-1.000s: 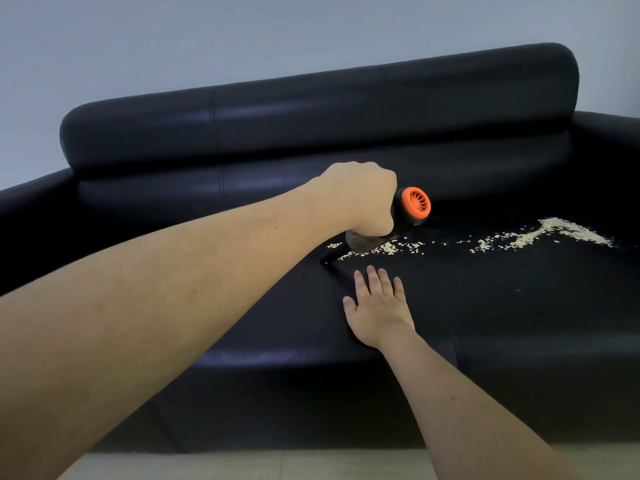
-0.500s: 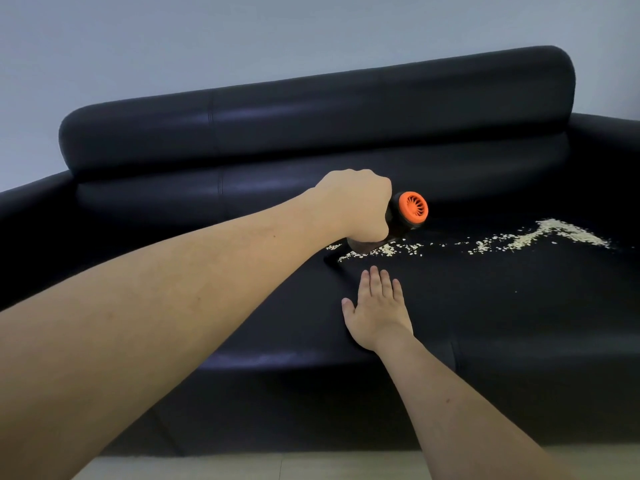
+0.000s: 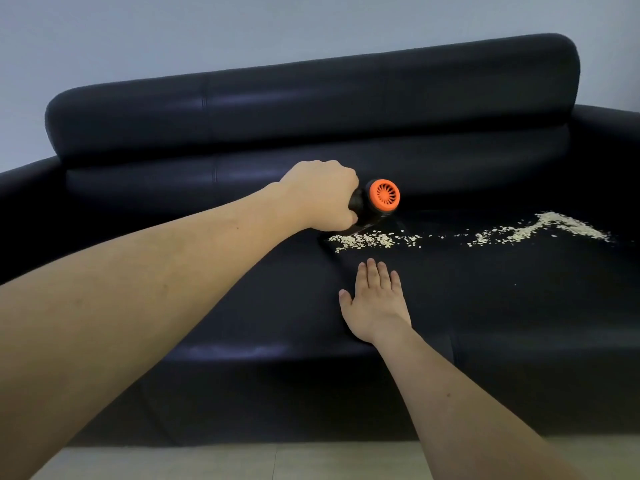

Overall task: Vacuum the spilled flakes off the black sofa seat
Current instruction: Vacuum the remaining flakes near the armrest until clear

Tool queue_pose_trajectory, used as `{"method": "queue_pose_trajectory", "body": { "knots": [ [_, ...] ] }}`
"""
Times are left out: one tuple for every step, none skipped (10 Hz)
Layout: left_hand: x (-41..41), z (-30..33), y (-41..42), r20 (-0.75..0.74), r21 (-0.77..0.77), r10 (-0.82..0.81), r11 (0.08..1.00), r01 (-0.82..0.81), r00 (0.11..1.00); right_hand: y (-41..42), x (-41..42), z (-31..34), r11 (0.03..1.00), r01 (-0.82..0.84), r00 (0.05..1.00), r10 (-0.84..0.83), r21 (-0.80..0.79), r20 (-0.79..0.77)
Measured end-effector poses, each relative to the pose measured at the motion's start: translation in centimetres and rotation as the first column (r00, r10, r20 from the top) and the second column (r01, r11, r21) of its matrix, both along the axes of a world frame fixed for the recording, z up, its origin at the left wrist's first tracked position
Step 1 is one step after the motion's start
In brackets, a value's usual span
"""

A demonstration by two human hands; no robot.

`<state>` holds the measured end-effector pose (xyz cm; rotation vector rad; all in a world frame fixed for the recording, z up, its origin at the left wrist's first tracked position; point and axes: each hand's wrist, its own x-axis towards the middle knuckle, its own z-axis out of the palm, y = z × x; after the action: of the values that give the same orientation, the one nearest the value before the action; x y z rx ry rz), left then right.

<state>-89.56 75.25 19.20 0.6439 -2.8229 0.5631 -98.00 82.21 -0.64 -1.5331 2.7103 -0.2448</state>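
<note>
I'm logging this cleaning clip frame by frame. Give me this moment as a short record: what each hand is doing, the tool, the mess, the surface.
left hand: grips the handheld vacuum
right hand: flat, fingers straight, resting on the sofa seat
vacuum: black body, orange vented end, nozzle down at the trail's left end
flakes: pale trail running right, thickest at the far right
progress: most flakes not yet picked up

Right of the handheld vacuum (image 3: 375,202), bare sofa seat (image 3: 502,289) is lying open along the flakes (image 3: 485,233); the right hand (image 3: 375,303) is blocking nearer.
</note>
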Motion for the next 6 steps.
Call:
{"method": "queue_pose_trajectory", "body": {
  "knots": [
    [0.2, -0.3, -1.4, -0.02, 0.021, 0.006, 1.0, -0.005, 1.0, 0.0, 0.0, 0.0, 1.0, 0.003, 1.0, -0.003, -0.011, -0.001],
    [0.3, -0.5, -2.4, -0.049, 0.051, 0.008, 0.999, -0.005, 0.999, 0.0, 0.0, -0.1, 1.0, 0.002, 1.0, -0.002, -0.018, -0.002],
    [0.1, -0.5, -2.9, -0.069, 0.085, 0.014, 0.996, -0.009, 0.998, 0.0, 0.0, -0.1, 1.0, 0.0, 1.0, 0.0, -0.029, 0.003],
    [-0.1, -0.6, -3.2, -0.062, 0.085, 0.025, 0.996, -0.02, 0.998, 0.0, 0.0, -0.1, 1.0, 0.002, 1.0, -0.002, -0.026, -0.001],
    [-0.2, -0.7, -3.3, -0.059, 0.085, 0.032, 0.996, -0.027, 0.998, 0.0, 0.0, -0.1, 1.0, 0.003, 1.0, -0.003, -0.019, -0.003],
    [-0.2, -0.6, -3.1, -0.057, 0.075, 0.031, 0.997, -0.026, 0.998, 0.0, -0.1, -0.1, 1.0, 0.002, 1.0, -0.002, -0.022, -0.001]
  ]
}}
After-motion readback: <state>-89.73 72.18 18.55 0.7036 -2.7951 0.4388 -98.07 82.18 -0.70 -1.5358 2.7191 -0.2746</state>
